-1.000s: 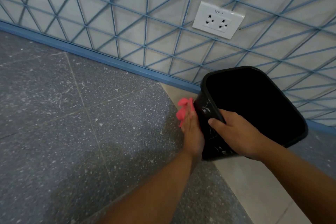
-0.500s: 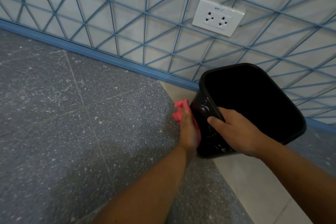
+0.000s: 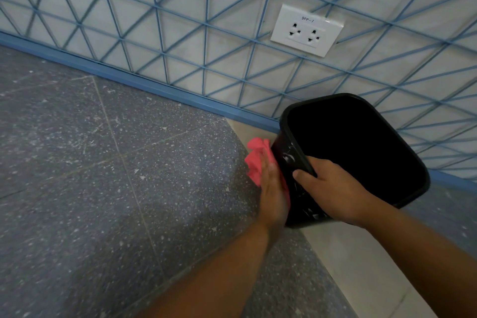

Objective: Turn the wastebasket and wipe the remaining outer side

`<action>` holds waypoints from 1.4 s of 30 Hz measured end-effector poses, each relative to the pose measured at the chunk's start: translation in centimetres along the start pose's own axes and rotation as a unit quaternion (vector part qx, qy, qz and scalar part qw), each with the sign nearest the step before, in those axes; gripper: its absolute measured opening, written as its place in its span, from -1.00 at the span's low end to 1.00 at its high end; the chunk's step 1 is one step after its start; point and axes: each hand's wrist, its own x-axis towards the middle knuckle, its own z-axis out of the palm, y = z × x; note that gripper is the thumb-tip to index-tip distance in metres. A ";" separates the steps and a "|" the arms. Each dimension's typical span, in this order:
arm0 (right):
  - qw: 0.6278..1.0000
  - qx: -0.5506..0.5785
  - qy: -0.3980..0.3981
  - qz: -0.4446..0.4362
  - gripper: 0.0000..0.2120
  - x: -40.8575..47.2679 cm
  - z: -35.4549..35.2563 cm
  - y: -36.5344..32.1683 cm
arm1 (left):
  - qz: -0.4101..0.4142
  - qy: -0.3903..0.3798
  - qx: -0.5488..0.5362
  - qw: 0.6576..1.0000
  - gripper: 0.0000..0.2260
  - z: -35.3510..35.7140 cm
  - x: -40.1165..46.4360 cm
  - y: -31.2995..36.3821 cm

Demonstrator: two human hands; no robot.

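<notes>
A black plastic bin (image 3: 402,162) stands on the floor close to the wall, its dark inside facing up. My right hand (image 3: 333,191) grips the bin's near rim, thumb on the outer side. My left hand (image 3: 272,188) lies flat, fingers straight, pressing a pink cloth (image 3: 255,160) against the bin's left outer wall. Part of the cloth bunches out past my fingertips; the rest is hidden under my palm.
The bin stands on a pale floor strip (image 3: 366,266) between dark speckled floor tiles (image 3: 129,188). Behind it runs a blue skirting (image 3: 154,88) under a white wall with blue triangle lines. A white double socket (image 3: 307,29) sits on the wall above the bin.
My left hand has slid with the pink cloth along the bin's side, a little toward me and back. The right hand keeps its grip on the rim.
</notes>
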 end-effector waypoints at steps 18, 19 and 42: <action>1.000 -0.009 0.007 0.006 -0.86 0.4 0.1 0.2 | 0.028 -0.005 -0.033 0.999 -0.51 0.2 0.2 -1.3; 1.000 -0.010 0.007 0.007 -0.87 0.4 0.1 0.2 | 0.012 -0.007 -0.047 0.999 -0.51 0.0 0.2 -1.5; 1.000 -0.001 0.002 0.005 -0.89 0.7 -0.2 0.2 | -0.074 0.027 -0.035 0.996 -0.44 0.0 3.0 -0.4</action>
